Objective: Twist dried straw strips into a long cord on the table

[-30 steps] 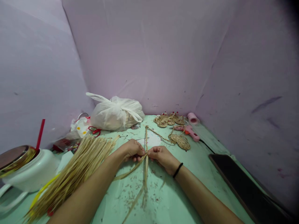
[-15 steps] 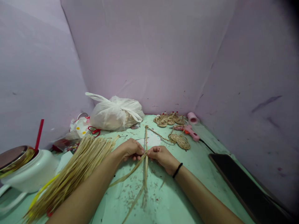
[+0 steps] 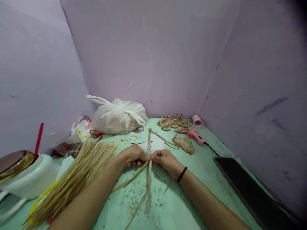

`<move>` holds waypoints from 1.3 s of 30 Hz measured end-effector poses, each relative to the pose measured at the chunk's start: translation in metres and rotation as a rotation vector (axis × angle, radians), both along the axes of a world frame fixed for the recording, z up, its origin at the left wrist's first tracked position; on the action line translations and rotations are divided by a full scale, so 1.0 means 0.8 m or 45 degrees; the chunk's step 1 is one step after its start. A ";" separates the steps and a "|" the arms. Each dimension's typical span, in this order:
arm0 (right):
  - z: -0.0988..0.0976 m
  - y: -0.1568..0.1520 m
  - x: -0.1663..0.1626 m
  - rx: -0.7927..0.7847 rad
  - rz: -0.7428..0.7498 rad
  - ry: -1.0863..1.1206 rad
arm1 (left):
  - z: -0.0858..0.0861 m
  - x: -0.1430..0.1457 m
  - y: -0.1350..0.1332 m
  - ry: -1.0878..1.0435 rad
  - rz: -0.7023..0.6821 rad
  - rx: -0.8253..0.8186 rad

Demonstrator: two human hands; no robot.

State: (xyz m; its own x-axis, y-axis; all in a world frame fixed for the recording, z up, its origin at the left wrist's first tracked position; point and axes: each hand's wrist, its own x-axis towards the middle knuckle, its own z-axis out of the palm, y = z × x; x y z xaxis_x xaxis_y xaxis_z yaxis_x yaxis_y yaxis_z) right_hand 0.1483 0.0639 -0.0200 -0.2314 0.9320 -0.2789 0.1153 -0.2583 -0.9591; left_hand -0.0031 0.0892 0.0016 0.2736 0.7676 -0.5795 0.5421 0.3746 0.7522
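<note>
A thin braid of dried straw-like strips (image 3: 150,142) runs up the middle of the green tabletop, then bends right toward a coiled length (image 3: 184,144). At its lower end my left hand (image 3: 136,155) and my right hand (image 3: 165,162) meet, each with thumb and finger pinched on the strips. From the left fingers a flat strip (image 3: 130,181) trails down and left. Other loose strips (image 3: 149,182) hang straight down between the hands. The right wrist wears a black band. Beside my left forearm lies a thick bundle of dried strips (image 3: 79,172).
A tied white plastic bag (image 3: 118,115) sits at the back. Woven pieces with red-headed pins (image 3: 172,122), a pink glue gun (image 3: 193,134) and a pink roll (image 3: 197,120) stand back right. A dark slab-like object (image 3: 244,188) lies right, a white pot (image 3: 35,175) left. Walls enclose the table.
Both hands keep their pinch at the same spot on the braid, with only slight finger movement. The view has shifted very slightly.
</note>
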 end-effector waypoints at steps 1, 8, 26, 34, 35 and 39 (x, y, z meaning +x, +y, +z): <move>0.000 0.000 0.000 0.000 0.000 0.003 | -0.002 -0.001 0.001 0.010 0.002 -0.004; -0.003 0.002 0.002 0.008 0.006 0.040 | -0.013 0.001 0.008 -0.034 0.051 -0.100; -0.001 0.000 0.003 -0.046 -0.027 0.096 | -0.001 0.011 -0.001 -0.238 0.114 -0.142; 0.001 -0.002 0.002 -0.090 0.014 0.182 | -0.005 0.013 -0.005 -0.194 0.058 -0.084; 0.002 -0.002 0.003 -0.096 0.037 0.192 | -0.006 0.015 -0.006 -0.252 0.052 -0.129; 0.001 -0.001 0.008 -0.091 0.106 0.156 | -0.010 0.019 -0.009 -0.374 0.069 -0.259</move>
